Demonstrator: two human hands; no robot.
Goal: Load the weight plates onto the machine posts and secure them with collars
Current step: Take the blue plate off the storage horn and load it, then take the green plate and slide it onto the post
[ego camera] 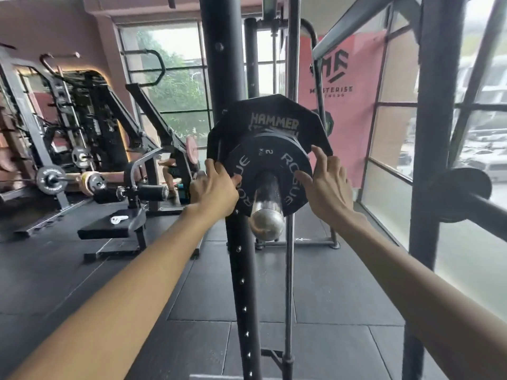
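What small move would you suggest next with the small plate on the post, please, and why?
Probably press the small plate fully back toward the big plate. The left hand and right hand are at its rim, and the post end is bare, with no collar on it yet.

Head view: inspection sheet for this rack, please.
Surface: rubber-tiled floor.
Job's things: small plate sits on the post, in front of the big plate; post end bare; no collar seen.
Clutter: white item on bench.
Hands: left hand grips small plate's left rim; right hand, fingers straight, touches its right rim.
Cables: nothing seen.
Surroundings: upright, windows, banner, machines at left.
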